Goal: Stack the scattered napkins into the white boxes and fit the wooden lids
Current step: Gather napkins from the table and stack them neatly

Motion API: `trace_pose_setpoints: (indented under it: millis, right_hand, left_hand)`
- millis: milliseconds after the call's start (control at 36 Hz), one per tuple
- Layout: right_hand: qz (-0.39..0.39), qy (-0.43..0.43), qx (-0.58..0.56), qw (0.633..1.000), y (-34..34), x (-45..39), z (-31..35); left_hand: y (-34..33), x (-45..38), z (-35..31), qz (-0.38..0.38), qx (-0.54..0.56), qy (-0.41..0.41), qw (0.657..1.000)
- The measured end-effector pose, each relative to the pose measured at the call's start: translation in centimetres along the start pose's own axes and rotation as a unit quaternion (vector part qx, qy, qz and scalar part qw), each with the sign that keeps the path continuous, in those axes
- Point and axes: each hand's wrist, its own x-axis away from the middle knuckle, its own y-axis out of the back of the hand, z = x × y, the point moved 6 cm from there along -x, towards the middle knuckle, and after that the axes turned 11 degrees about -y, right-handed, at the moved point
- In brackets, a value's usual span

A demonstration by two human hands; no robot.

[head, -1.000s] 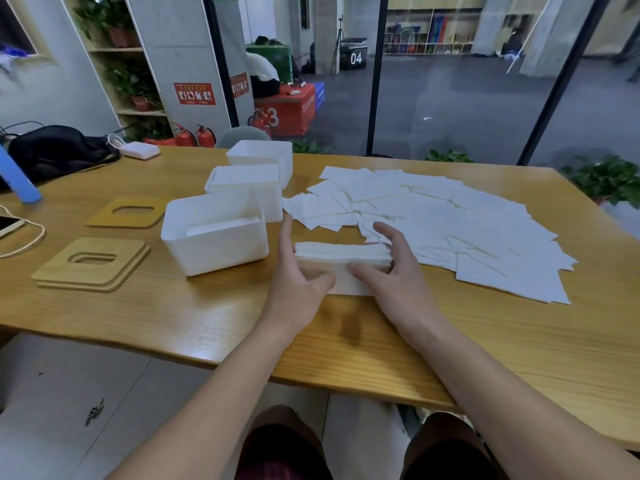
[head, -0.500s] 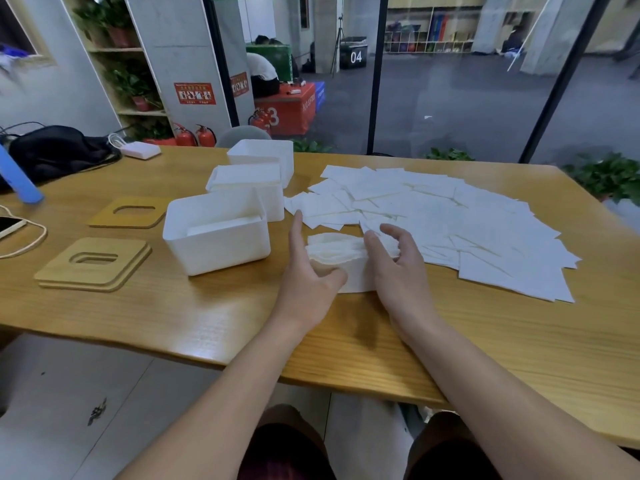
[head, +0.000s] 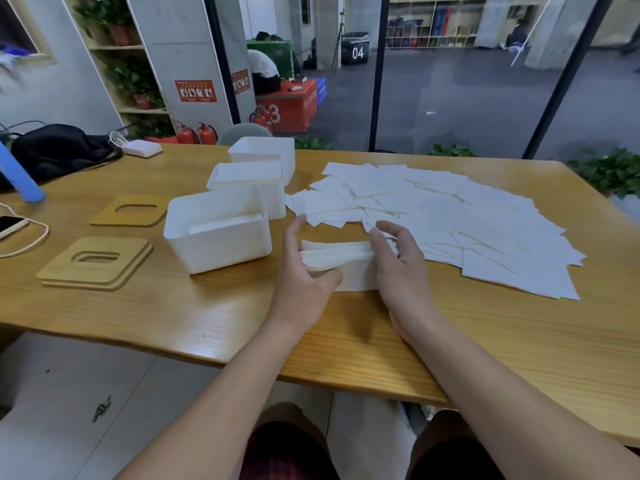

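Note:
A small stack of white napkins (head: 334, 255) is lifted a little off the table between my two hands. My left hand (head: 304, 275) grips its left end, thumb under and fingers up along the side. My right hand (head: 398, 265) holds the right end with curled fingers. Just left of the stack stands the nearest white box (head: 218, 233) with napkins lying inside. Behind it sit a second white box (head: 249, 181) filled to the rim and a third white box (head: 263, 154). Many scattered napkins (head: 450, 216) cover the table to the right. Wooden lids (head: 95, 263) lie stacked at the left, with one more lid (head: 130, 211) behind.
A phone with a cable (head: 12, 225), a blue object (head: 20, 181), a black bag (head: 59, 147) and a white charger (head: 142, 147) lie at the table's far left. The wooden table edge (head: 242, 358) runs close to my knees. A glass wall stands behind the table.
The napkin stack lay flat on the table squared between both hands; both hands have since closed on its ends and raised it, bowing it slightly.

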Motion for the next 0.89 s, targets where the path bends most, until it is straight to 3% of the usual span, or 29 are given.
trace_pose_setpoints:
  millis: [111,250,500,889]
  right_hand:
    - [-0.003,0.038,0.026,0.999,-0.2,0.1,1.0]
    - [-0.009,0.004,0.011,1.000,0.4,-0.6,0.2]
    - [0.002,0.038,-0.008,0.999,0.1,0.0,1.5]
    - [0.039,-0.003,-0.008,0.999,0.5,0.5,0.9]
  left_hand:
    - [-0.1,0.0,-0.6,0.001,0.019,-0.001,1.000]
    - [0.4,0.2,-0.4,0.000,0.021,0.024,0.999]
    - [0.5,0.6,-1.3,-0.018,0.011,-0.023,0.999]
    - [0.8,0.5,-0.4,0.013,0.009,0.012,1.000]
